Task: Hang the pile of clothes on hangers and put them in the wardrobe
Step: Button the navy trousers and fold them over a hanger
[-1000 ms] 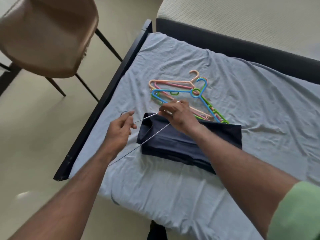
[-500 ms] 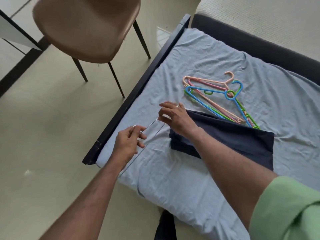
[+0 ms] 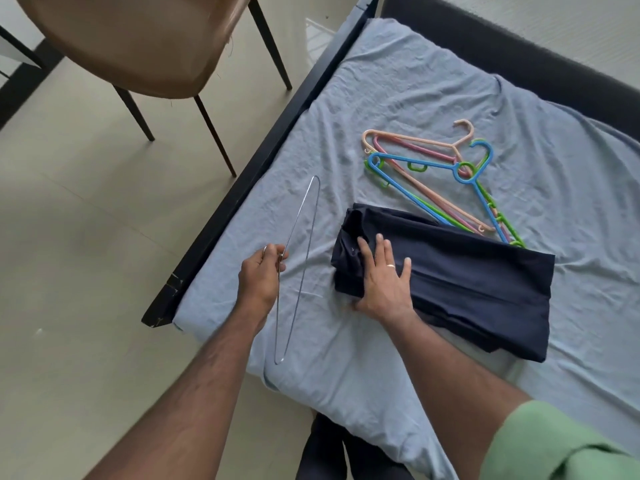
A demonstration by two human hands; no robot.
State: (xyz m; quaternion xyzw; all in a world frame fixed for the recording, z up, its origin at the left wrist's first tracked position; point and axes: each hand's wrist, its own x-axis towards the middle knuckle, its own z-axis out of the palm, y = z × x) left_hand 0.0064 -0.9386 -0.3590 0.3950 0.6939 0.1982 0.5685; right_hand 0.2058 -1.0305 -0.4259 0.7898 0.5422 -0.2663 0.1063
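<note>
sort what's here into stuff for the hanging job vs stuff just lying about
For the job:
- wire hanger, held by left hand
- folded navy garment, under right hand
- plastic hangers

Just there:
- brown chair
- blue bedsheet

plain navy folded garment [image 3: 460,282] on a pale blue sheet [image 3: 398,81]; silver wire hanger [image 3: 304,251]; peach, pink, blue, green plastic hangers [image 3: 433,174]; brown chair [image 3: 131,43]; mint green sleeve [image 3: 554,445].

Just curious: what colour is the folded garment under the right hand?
Dark navy blue garment, clearest in the head view.
</note>
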